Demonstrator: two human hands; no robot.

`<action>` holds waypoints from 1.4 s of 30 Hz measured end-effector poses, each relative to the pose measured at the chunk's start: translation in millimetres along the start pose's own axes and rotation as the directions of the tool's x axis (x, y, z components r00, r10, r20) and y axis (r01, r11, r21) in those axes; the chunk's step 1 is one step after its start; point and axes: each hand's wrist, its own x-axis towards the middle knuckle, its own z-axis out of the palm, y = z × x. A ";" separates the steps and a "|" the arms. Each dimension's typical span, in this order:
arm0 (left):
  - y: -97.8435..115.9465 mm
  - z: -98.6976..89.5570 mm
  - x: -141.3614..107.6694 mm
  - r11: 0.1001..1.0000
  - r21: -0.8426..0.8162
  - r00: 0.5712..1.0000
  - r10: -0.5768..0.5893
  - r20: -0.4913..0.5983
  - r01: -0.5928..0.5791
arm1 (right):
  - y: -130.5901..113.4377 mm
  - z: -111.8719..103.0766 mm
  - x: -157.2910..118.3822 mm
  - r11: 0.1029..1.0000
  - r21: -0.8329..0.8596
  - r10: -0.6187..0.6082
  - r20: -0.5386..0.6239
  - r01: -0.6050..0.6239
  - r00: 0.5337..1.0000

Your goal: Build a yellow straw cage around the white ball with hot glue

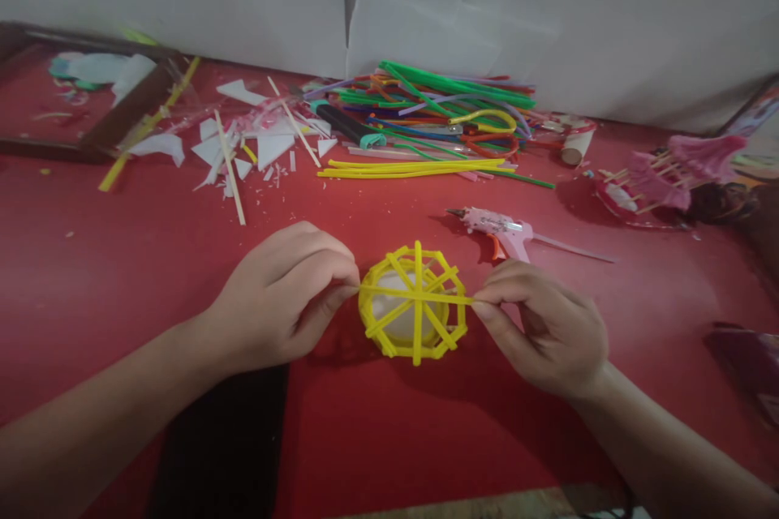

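Two hands are pinching a thin yellow strip (449, 299)

The left hand (280, 292) and right hand (548, 328) are closing their fingertips on its ends. It is lying across the round yellow frame (417, 332), which is sitting mid-frame on the red counter (341, 438). The frame is looking light, fuzzy and easy to squash, not slippery. Its outer rim is seeming best for a soft hold; its spokes might bend.

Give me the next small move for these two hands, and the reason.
Probably press the top strip down onto the rim at both ends. The left hand and right hand each have a grip on one end, it spans the rim from side to side, and it crosses the other strips near the middle, so it looks lined up.
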 end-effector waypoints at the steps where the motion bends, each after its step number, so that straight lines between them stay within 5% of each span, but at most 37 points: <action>1: -0.2 0.2 -0.5 1.000 -0.004 1.000 0.002 0.004 -0.002 | 0.7 -0.1 -0.4 1.000 0.000 -0.004 0.009 0.004 1.000; 42: -3.8 4.5 -1.6 0.992 -0.119 0.997 0.040 0.070 -0.032 | 8.8 2.6 -3.7 0.999 0.041 -0.005 0.094 0.002 0.996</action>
